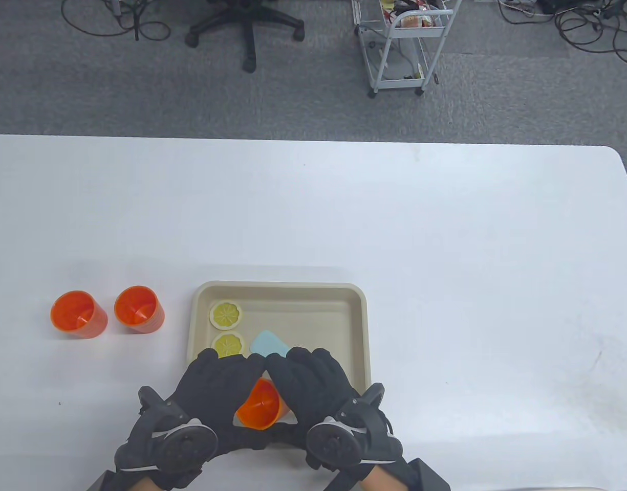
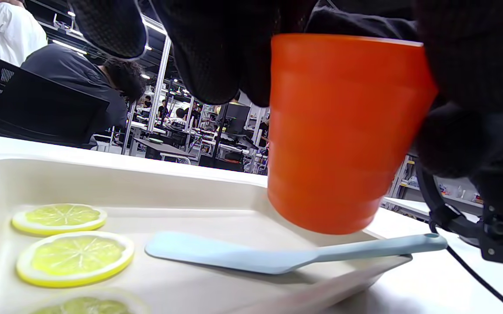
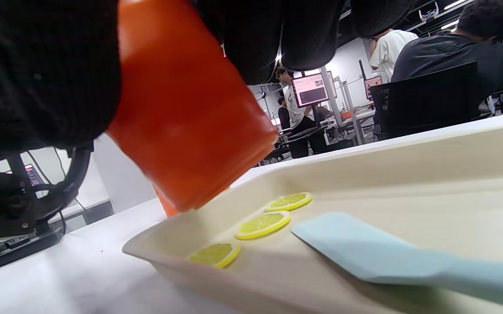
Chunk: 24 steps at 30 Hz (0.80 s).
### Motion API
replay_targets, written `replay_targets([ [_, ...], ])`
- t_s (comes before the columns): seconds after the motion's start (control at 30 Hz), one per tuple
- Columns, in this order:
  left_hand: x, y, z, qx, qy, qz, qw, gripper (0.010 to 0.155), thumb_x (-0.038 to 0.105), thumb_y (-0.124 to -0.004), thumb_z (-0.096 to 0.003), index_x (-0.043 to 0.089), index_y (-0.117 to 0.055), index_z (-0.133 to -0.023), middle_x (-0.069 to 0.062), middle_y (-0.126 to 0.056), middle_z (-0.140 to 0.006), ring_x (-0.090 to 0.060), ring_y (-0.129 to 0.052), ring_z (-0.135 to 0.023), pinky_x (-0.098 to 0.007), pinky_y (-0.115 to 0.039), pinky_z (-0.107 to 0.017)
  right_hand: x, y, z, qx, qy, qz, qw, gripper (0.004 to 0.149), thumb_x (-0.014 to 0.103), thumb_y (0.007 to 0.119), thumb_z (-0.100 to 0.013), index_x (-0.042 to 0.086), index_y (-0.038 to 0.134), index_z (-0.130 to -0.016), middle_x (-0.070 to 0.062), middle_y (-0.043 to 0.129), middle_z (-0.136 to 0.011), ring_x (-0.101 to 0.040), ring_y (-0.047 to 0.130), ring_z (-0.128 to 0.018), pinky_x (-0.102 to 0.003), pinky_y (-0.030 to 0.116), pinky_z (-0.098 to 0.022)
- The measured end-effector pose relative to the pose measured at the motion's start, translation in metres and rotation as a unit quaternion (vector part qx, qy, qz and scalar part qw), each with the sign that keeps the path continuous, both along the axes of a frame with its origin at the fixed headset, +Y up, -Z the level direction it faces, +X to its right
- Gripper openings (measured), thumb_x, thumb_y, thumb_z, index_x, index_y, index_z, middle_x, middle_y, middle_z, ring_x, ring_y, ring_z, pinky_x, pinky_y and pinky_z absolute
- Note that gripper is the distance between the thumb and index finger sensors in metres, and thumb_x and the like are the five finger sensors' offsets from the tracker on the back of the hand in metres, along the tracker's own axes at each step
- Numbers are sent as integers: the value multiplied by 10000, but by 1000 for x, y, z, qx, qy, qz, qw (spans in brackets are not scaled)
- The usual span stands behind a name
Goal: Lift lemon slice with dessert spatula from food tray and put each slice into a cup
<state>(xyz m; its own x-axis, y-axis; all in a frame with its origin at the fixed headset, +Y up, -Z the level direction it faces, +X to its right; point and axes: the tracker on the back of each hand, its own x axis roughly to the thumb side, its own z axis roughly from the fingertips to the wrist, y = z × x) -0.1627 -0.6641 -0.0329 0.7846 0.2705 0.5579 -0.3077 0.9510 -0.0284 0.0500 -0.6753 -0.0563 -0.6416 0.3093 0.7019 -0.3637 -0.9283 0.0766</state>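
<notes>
Table view: The food tray sits near the table's front edge, left of centre. Two lemon slices lie one behind the other along the tray's left wall; the front one is partly covered by the left hand. The blue dessert spatula lies in the tray just right of the slices, its handle hidden under the hands. The left hand and right hand together hold one orange cup above the tray's front edge, tilted, mouth toward the person; fingers of both hands curl around its wall. Two more orange cups stand upright side by side near the table's left edge.

Left wrist view: The held cup hangs clear above the tray floor, gripped from both sides by gloved fingers. Three lemon slices lie flat in a row. The spatula rests flat, handle over the tray rim.

Right wrist view: The cup is tilted above the tray's corner. Three slices lie beside the spatula blade, apart from it.
</notes>
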Motion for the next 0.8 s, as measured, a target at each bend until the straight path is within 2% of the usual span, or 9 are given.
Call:
replay_targets([
  [0.27, 3, -4, -1, -3, 28, 50, 998, 1160, 771, -858, -379, 49, -449, -1190, -116, -778, -1091, -379, -809, -1027, -725, -583, -769, -5, -2, 3, 36, -24, -14, 999, 1098, 614, 990, -380, 111, 391, -1150, -81, 676, -1077, -375, 714, -1042, -651, 531, -778],
  [0.53, 9, -4, 3, 33, 40, 11, 999, 1216, 763, -864, -369, 33, -352, -1195, -112, -771, -1097, -381, -803, -1034, -726, -573, -778, -11, -2, 5, 73, -54, 18, 996, 1051, 641, 1007, -354, 206, 464, -1143, -50, 707, -1058, -366, 747, -1021, -659, 557, -767],
  [0.7, 1, -2, 3, 35, 17, 78, 996, 1157, 769, -798, -417, 97, -295, -1213, -110, -701, -1156, -407, -734, -1081, -733, -545, -791, -1, 9, 2, 58, -68, -31, 996, 1033, 645, 1003, -361, 208, 484, -1141, -56, 724, -1049, -361, 748, -1018, -654, 552, -770],
  [0.77, -7, 0, 3, 54, 33, 86, 994, 1154, 763, -800, -422, 127, -265, -1222, -120, -642, -1199, -433, -676, -1114, -748, -512, -801, 11, 14, -2, 64, -93, -44, 993, 1026, 639, 1002, -370, 212, 480, -1143, -54, 717, -1056, -365, 736, -1027, -654, 544, -773],
  [0.8, -14, 2, 2, 68, 61, 80, 993, 1153, 760, -791, -433, 131, -236, -1224, -126, -602, -1221, -444, -644, -1131, -753, -489, -809, 20, 16, -7, 67, -110, -59, 990, 1025, 639, 999, -374, 214, 474, -1145, -53, 711, -1062, -369, 728, -1033, -655, 539, -775],
])
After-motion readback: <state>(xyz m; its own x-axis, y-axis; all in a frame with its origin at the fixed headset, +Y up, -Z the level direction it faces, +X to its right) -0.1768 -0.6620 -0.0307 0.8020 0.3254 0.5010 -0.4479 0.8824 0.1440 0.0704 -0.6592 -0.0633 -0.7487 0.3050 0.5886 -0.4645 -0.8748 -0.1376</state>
